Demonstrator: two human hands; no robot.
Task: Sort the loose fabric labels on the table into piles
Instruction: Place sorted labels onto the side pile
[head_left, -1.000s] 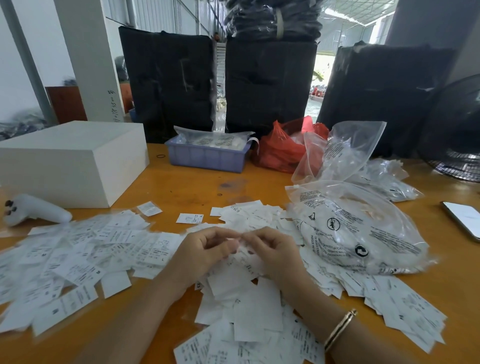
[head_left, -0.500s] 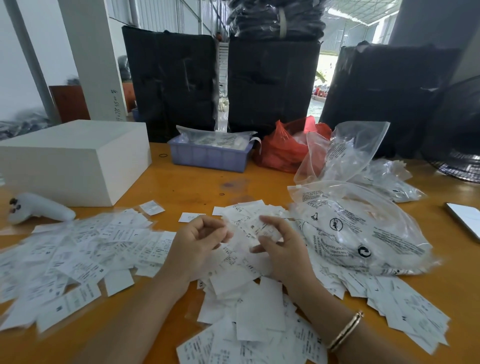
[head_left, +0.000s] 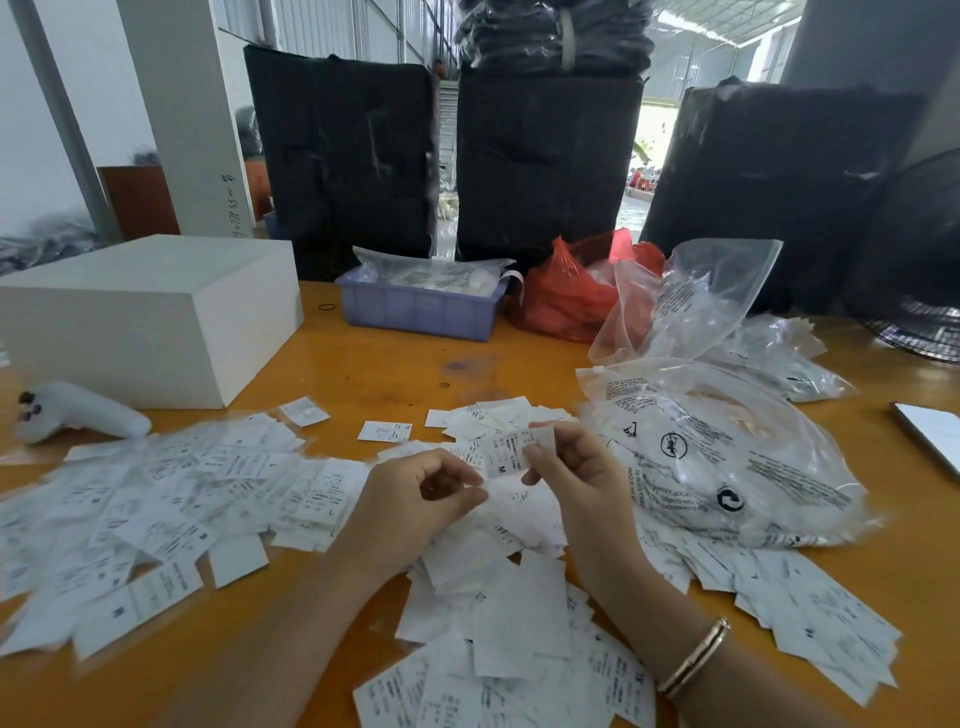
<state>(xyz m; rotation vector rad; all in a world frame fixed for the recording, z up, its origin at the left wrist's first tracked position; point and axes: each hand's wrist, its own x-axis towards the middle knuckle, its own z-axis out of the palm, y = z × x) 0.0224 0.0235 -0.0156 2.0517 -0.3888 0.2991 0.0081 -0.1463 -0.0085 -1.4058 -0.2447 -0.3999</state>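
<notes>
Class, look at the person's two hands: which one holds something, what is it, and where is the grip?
The right hand pinches a fabric label marked M by its right edge. The left hand is curled, apparently holding nothing.

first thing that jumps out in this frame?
The sea of small white printed fabric labels spread over the orange wooden table, mostly left and front. At centre, the right hand pinches one label marked M, while the left hand curls beside it. At the right lies a crumpled clear plastic bag with black print; a big white box sits far left.
</notes>
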